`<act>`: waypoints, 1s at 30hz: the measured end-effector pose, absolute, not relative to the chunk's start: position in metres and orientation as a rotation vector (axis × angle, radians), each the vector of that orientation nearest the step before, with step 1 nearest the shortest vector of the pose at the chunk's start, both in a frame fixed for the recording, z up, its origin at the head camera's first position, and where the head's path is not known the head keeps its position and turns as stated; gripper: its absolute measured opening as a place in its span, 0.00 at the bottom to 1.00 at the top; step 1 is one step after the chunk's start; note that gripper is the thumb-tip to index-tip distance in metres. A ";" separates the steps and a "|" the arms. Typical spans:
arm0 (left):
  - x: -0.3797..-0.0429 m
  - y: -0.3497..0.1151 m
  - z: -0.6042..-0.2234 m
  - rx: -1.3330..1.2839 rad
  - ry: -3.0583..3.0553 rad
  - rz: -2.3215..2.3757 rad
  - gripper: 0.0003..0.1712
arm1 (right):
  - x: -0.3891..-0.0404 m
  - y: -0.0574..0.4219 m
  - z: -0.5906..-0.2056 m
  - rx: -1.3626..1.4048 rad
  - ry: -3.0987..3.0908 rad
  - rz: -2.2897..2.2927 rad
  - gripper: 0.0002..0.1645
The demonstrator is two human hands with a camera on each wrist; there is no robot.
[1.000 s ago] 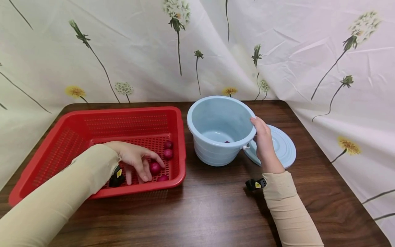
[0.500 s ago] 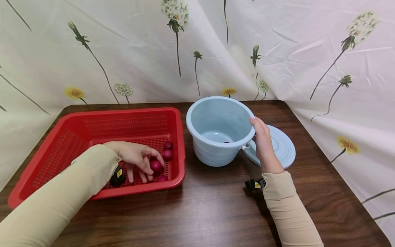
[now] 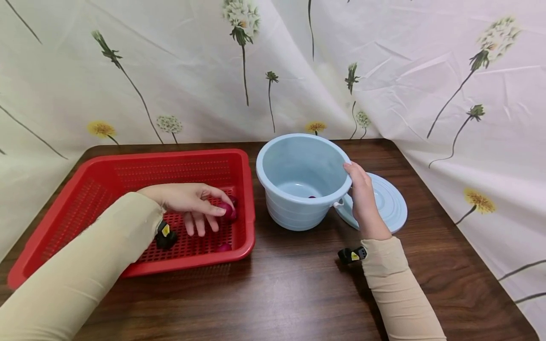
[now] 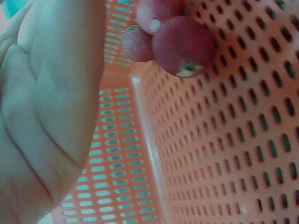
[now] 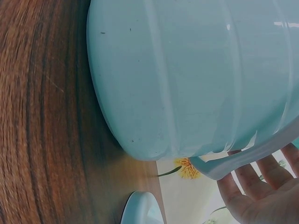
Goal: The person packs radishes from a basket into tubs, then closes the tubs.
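Observation:
My left hand (image 3: 192, 201) is inside the red basket (image 3: 249, 203), thumb and forefinger pinching a round, purple-red radish (image 3: 229, 212). Its other fingers are spread below. One radish (image 3: 224, 247) lies by the front wall; another (image 3: 233, 199) shows partly behind the hand. The left wrist view has my palm (image 4: 46, 112) at the left and three radishes (image 4: 184, 44) bunched at the top. With its fingers at the rim, my right hand (image 3: 364, 199) grips the light blue bucket (image 3: 294, 213), which stands upright. Low inside it shows a small purple-red spot (image 3: 312, 197).
The bucket's round blue lid (image 3: 390, 203) lies on the dark wood table (image 3: 281, 293), behind the right hand. A white cloth (image 3: 192, 71) printed with dandelions hangs along the back and right. The basket's right wall stands close to the bucket.
My left hand has moved up and away from me in the basket, taking the radish from beside its fingers toward the right wall. My right hand stays on the bucket rim.

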State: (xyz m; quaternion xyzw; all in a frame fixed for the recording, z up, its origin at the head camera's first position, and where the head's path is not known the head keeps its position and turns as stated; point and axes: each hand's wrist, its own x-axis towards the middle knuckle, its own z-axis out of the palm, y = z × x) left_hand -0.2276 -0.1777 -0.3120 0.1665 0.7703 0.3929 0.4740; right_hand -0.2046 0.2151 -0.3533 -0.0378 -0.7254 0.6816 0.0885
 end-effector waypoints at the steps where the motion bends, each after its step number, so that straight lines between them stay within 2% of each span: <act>1: -0.227 -0.177 -0.311 0.417 1.892 0.969 0.28 | -0.205 0.215 -0.354 -0.107 -2.156 2.028 0.30; 17: -0.231 -0.166 -0.280 0.616 1.996 1.034 0.25 | -0.205 0.215 -0.355 -0.085 -2.145 2.019 0.30; 30: -0.237 -0.143 -0.248 0.627 2.030 1.129 0.20 | -0.204 0.215 -0.355 -0.089 -2.144 2.025 0.30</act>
